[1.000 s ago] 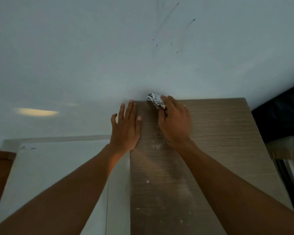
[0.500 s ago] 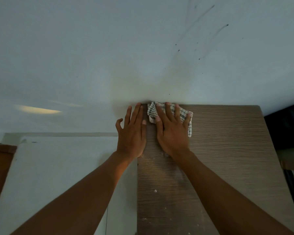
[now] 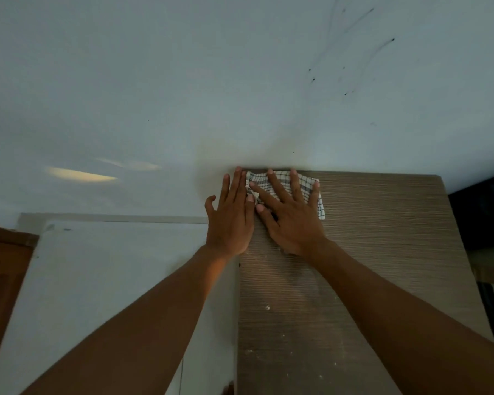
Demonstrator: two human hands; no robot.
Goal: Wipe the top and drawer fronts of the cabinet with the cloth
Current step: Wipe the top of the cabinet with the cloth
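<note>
Checked cloth [image 3: 286, 186] under right hand [image 3: 290, 218] (flat), cabinet [image 3: 382, 223] top

Most of the cloth [image 3: 285, 185] under the right hand [image 3: 290, 216]; cabinet [image 3: 382, 238] front beyond the bottom edge.

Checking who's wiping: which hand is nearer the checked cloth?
Right hand lies flat on the cloth; left hand rests beside its left edge on the cabinet top.

Pale wall [image 3: 183, 81] with dark streak marks [image 3: 382, 47]; white surface [image 3: 103, 280] lower left; brown wooden edge [image 3: 3, 258] far left
</note>
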